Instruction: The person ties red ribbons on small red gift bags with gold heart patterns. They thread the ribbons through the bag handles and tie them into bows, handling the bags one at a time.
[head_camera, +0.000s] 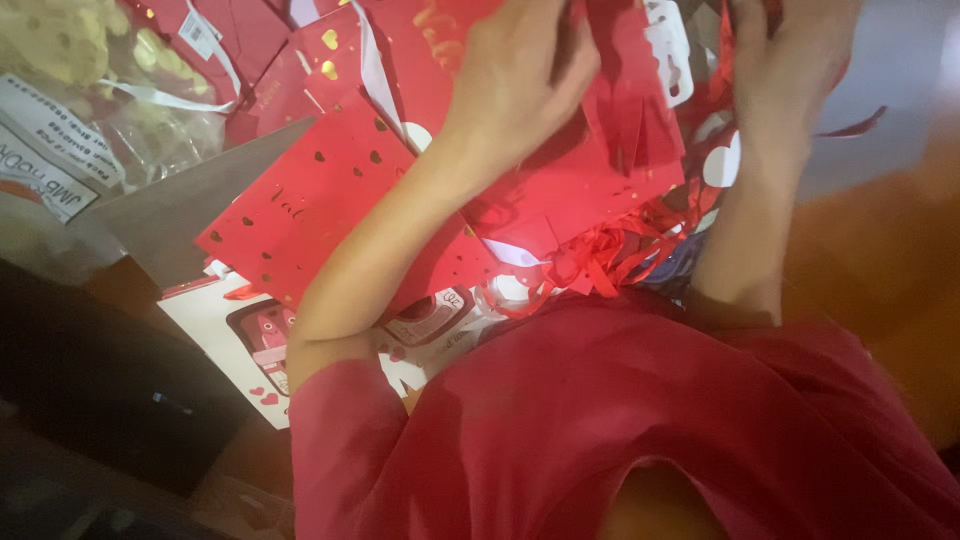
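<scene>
Hands mid-job — your left hand and right hand both grip the red paper gift bag, curled ribbon loose beneath — unfinished.

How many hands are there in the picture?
2. The left hand presses on the red paper bag near the top middle. The right hand grips red paper at the top right, its fingertips cut off by the picture's edge.

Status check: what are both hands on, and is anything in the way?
Left hand gripping red paper bag. Right hand on its far edge. Curled red ribbon tangled beneath.
</scene>
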